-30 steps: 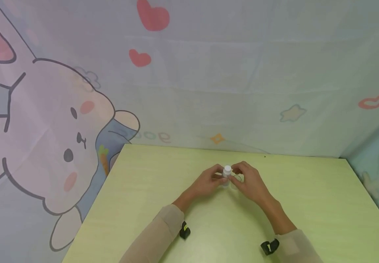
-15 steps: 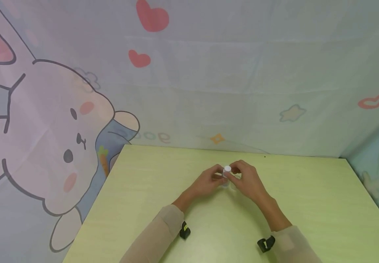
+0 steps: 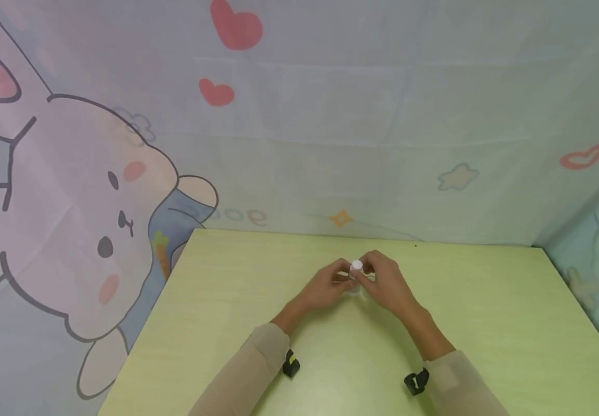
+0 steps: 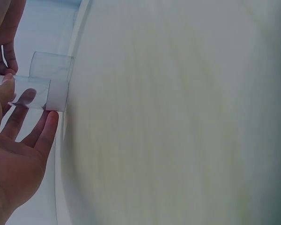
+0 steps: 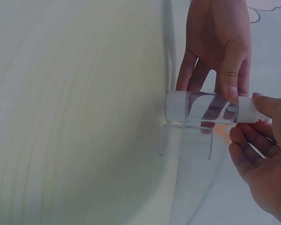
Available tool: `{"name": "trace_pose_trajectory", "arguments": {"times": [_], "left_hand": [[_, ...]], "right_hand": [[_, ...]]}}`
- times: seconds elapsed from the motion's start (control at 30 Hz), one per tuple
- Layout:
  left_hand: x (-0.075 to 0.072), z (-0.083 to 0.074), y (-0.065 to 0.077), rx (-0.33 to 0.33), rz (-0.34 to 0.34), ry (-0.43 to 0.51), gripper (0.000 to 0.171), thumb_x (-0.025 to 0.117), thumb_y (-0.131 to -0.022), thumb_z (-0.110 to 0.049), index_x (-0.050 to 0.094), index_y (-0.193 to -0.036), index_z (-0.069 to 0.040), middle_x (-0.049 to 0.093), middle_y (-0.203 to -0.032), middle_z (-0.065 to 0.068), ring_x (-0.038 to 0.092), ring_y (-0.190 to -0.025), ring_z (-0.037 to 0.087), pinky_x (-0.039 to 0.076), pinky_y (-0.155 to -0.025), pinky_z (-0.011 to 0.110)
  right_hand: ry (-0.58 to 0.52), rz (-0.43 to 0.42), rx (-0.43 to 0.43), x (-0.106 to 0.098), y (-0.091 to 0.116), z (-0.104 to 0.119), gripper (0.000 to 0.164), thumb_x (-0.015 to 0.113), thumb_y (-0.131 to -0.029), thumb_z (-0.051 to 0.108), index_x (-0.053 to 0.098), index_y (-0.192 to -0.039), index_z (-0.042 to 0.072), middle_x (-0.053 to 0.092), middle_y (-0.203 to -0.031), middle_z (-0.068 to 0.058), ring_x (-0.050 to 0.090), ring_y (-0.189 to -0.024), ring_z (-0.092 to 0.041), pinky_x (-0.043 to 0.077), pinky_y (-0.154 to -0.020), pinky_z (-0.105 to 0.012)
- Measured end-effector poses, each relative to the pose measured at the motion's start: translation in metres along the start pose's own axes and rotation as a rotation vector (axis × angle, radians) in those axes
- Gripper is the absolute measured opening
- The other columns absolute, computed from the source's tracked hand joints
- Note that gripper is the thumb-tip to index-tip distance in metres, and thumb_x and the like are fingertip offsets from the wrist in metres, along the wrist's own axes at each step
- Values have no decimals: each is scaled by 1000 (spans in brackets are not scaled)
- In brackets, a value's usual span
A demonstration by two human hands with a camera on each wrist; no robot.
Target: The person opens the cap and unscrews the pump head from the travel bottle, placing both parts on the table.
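One clear bottle (image 5: 196, 110), white base, white cap (image 3: 357, 265), upright on the table (image 3: 226, 300) toward the middle of its far edge; left hand (image 3: 325, 288), grip clamped on the bottle's body; right hand (image 3: 389, 289), grip pinched on the cap. One clear cup (image 5: 187, 142), just beside the bottle, standing upright; whether they touch cannot be told.
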State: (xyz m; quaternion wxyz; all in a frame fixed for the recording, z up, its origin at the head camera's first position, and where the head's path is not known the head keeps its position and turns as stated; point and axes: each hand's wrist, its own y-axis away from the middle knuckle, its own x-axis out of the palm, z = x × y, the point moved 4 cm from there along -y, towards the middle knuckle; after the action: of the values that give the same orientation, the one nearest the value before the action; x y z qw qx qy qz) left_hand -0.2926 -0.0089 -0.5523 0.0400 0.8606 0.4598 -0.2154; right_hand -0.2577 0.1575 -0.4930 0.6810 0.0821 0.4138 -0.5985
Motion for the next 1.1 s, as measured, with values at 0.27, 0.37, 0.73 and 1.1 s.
{"name": "trace_pose_trajectory", "arguments": {"times": [0.27,0.37,0.73,1.1], "left_hand": [[-1,1,2,-33,-7,-3,19,66,-107,-31,62,-123,-22,66,-133,-3,68,-125,26,57,-101,33],[-1,0,2,-26,-12,-4,19,66,-107,-30,62,-123,-21,66,-134,-2,68,-125,26,57,-102,34],[0,1,-3,7,0,4,18,67,-107,-27,62,-123,-19,67,-132,-1,68,-124,26,55,-104,31],[0,-1,-1,5,-7,-7,18,66,-107,-27,61,-123,-20,66,-132,-2,68,-124,24,56,-104,32]], "right_hand": [[-3,44,-31,3,-2,-2,15,77,-99,13,69,-109,4,67,-104,-6,70,-98,-30,62,-89,-48],[-9,46,-41,4,-3,-2,15,77,-100,12,69,-109,4,67,-104,-6,70,-97,-29,62,-89,-48],[-25,35,-60,-1,0,-5,16,76,-100,12,68,-111,4,67,-105,-5,69,-98,-25,61,-91,-48],[-43,27,-77,2,0,-9,15,75,-101,11,69,-113,4,67,-106,-6,68,-99,-25,61,-91,-50]]}}
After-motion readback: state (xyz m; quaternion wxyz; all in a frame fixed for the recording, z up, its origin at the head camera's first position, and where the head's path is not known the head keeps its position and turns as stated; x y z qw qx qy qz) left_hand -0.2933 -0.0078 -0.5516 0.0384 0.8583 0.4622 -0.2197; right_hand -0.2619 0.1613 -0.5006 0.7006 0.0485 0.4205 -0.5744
